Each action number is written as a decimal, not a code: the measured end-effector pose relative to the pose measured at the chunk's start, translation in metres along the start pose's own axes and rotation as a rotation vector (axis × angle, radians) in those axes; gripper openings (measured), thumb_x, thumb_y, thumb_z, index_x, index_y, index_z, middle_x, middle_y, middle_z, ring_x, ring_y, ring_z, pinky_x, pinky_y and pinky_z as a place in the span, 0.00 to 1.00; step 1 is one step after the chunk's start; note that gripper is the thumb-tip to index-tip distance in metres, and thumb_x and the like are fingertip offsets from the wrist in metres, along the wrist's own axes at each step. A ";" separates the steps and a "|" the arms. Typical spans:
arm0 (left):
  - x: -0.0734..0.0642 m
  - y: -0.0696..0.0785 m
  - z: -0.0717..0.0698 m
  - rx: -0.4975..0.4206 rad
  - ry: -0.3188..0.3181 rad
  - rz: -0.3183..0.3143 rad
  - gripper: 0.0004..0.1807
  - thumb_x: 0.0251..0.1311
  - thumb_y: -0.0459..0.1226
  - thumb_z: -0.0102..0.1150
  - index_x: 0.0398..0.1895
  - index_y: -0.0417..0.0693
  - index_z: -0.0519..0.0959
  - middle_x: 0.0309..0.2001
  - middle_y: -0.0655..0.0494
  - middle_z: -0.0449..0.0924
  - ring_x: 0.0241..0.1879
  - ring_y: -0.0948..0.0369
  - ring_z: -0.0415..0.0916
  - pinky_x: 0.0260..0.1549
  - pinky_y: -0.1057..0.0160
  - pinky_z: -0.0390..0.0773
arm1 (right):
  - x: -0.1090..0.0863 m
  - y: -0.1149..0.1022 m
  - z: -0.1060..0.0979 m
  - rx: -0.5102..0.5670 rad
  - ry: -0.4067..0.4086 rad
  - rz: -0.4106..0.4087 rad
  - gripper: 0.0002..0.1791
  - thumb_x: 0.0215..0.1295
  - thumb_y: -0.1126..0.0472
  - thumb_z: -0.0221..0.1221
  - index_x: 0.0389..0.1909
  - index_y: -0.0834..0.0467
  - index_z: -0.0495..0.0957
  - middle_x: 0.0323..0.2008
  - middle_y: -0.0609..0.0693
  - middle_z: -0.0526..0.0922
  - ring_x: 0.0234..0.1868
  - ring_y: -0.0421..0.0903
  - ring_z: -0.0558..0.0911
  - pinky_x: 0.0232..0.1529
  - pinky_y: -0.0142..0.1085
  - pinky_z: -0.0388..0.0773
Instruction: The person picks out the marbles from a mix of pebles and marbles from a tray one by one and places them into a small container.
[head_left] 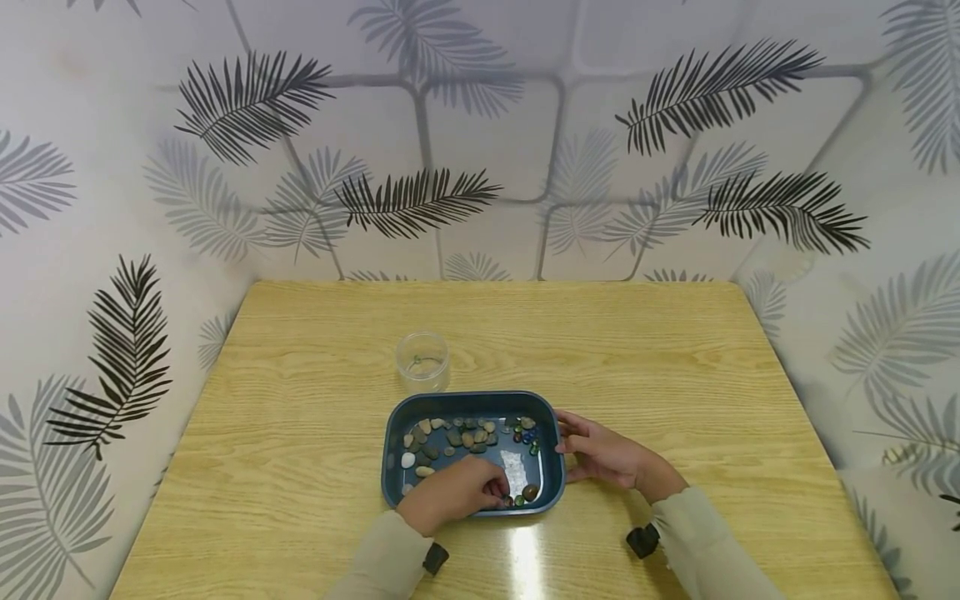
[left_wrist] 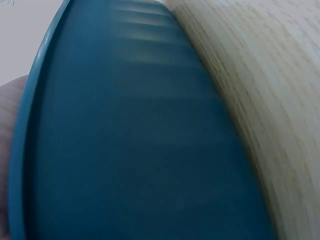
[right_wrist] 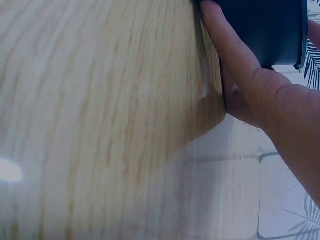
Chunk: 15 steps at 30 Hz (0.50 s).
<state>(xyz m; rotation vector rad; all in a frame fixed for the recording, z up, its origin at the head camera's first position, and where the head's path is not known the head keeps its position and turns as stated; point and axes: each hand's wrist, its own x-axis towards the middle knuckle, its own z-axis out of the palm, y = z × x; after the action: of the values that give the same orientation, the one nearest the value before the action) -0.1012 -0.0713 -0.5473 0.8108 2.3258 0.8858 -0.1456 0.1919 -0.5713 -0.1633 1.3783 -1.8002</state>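
A dark blue tray [head_left: 473,393] with rounded corners rests on the wooden table. My left hand [head_left: 459,492] reaches over its near wall, fingers bent downward by a few glass marbles [head_left: 519,501] and a round brown stone [head_left: 530,492]. Whether the fingertips pinch anything is hidden. In the left wrist view the tray's outer wall [left_wrist: 140,125] fills most of the picture. My right hand [head_left: 603,452] holds the tray's right end, with a fingertip at the rim and other fingers along the outer side. The right wrist view shows a finger [right_wrist: 232,47] against that wall.
Pebbles [head_left: 468,438] of several colours lie along the tray's back and left; more marbles [head_left: 528,436] gather in its back right corner. A clear round container [head_left: 423,362] stands behind the tray's left half. Leaf-patterned covering [head_left: 480,125] surrounds the table [head_left: 637,350].
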 end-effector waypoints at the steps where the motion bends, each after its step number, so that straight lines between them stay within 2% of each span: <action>1: 0.000 0.000 0.000 0.002 -0.002 0.001 0.02 0.59 0.36 0.60 0.32 0.50 0.82 0.29 0.68 0.77 0.27 0.73 0.71 0.29 0.73 0.73 | 0.000 0.000 0.000 0.000 0.000 -0.001 0.37 0.65 0.69 0.49 0.72 0.57 0.45 0.68 0.64 0.50 0.57 0.55 0.68 0.48 0.58 0.71; 7: 0.004 0.005 0.000 0.010 -0.013 0.002 0.02 0.59 0.36 0.60 0.30 0.49 0.81 0.27 0.67 0.76 0.25 0.72 0.69 0.27 0.74 0.71 | 0.000 0.000 0.000 0.013 -0.002 0.000 0.37 0.64 0.69 0.49 0.72 0.57 0.45 0.67 0.64 0.50 0.57 0.55 0.68 0.48 0.58 0.71; 15: 0.010 0.007 0.004 0.080 -0.013 0.000 0.03 0.57 0.37 0.62 0.27 0.51 0.79 0.25 0.68 0.74 0.23 0.72 0.67 0.25 0.74 0.70 | -0.001 0.000 -0.001 0.031 0.000 0.006 0.37 0.64 0.69 0.50 0.72 0.57 0.45 0.68 0.64 0.50 0.57 0.55 0.69 0.48 0.57 0.72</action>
<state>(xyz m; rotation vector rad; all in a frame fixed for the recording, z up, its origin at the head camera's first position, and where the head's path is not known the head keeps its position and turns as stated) -0.1034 -0.0584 -0.5480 0.8469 2.3623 0.7900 -0.1461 0.1932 -0.5714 -0.1425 1.3488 -1.8157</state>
